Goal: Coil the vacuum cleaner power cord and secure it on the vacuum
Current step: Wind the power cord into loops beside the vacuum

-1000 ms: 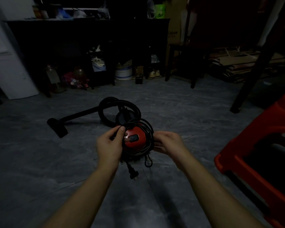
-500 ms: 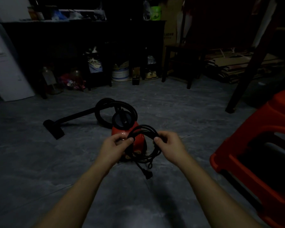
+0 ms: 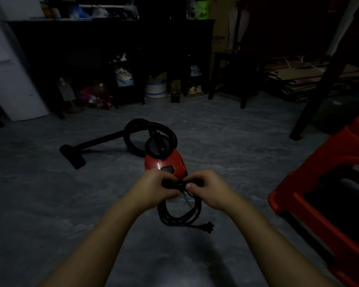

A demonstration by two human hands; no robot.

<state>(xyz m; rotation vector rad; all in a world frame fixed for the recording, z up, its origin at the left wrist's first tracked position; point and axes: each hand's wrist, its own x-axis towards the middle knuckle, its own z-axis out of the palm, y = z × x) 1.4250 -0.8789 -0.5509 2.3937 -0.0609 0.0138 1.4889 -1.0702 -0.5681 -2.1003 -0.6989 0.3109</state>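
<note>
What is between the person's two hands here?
In the head view, the bunched top of the coiled power cord bridges the gap between the left hand and the right hand. Both hands grip it, and its loop drops below them.

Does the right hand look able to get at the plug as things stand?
Probably yes, once it lets go: the right hand and left hand both grip the top of the coiled cord; the plug sticks out at the loop's lower right, just below, uncovered.
</note>
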